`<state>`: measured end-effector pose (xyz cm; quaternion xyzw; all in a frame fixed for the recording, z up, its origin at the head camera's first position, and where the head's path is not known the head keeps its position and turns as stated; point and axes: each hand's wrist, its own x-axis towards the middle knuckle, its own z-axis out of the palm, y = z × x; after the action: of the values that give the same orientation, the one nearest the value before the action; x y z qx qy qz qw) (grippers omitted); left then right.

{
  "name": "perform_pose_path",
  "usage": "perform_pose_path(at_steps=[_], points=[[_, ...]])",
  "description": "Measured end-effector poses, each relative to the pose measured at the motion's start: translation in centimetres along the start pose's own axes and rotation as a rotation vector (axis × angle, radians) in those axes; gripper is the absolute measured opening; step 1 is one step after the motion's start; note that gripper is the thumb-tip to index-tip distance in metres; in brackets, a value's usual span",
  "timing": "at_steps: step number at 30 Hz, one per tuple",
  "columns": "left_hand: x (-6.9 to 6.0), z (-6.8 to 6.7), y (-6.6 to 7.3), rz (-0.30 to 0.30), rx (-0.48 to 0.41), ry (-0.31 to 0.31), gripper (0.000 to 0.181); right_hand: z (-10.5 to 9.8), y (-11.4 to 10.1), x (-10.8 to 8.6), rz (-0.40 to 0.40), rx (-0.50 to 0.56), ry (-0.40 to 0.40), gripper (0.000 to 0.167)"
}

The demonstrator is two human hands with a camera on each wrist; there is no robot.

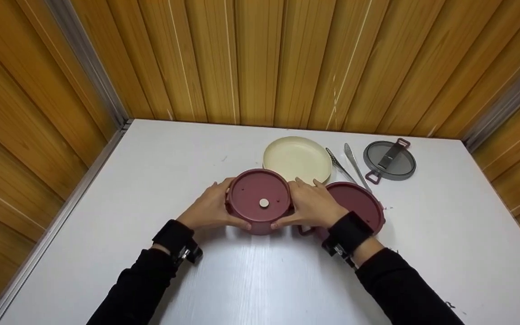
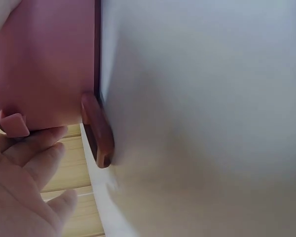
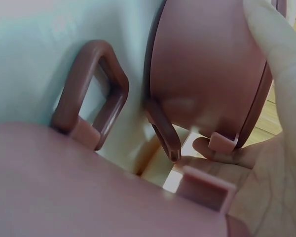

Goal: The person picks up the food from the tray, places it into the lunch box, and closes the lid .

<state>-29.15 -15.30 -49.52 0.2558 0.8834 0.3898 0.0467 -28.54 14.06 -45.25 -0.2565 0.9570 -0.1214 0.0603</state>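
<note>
A round maroon food container (image 1: 260, 192) with a small pale button on top is gripped between both hands. My left hand (image 1: 210, 205) holds its left side, thumb along the front. On the opposite side my right hand (image 1: 312, 203) grips it likewise. In the left wrist view a loop clasp (image 2: 99, 136) hangs from the container near the white table. A second maroon container (image 1: 359, 205) lies partly under the right wrist; its loop clasp (image 3: 91, 89) shows in the right wrist view.
Behind the hands sits a round cream dish (image 1: 297, 158). To its right lie a dark-handled utensil (image 1: 339, 164) and a knife (image 1: 355, 164). A grey lid (image 1: 400, 164) with maroon loops is at the back right. Wood-look panels (image 1: 260, 63) stand behind the white table (image 1: 174, 158).
</note>
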Motion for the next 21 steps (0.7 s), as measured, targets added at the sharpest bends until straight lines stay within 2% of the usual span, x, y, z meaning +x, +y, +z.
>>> perform_pose_path(at_steps=[8, 21], points=[[-0.21, 0.19, -0.10, -0.022, -0.034, 0.024, 0.124, 0.07, 0.07, 0.15, -0.022, 0.040, 0.002, 0.113], [-0.18, 0.27, 0.04, -0.006, -0.063, 0.049, 0.123, -0.14, 0.33, -0.01, -0.042, 0.048, 0.012, 0.112]])
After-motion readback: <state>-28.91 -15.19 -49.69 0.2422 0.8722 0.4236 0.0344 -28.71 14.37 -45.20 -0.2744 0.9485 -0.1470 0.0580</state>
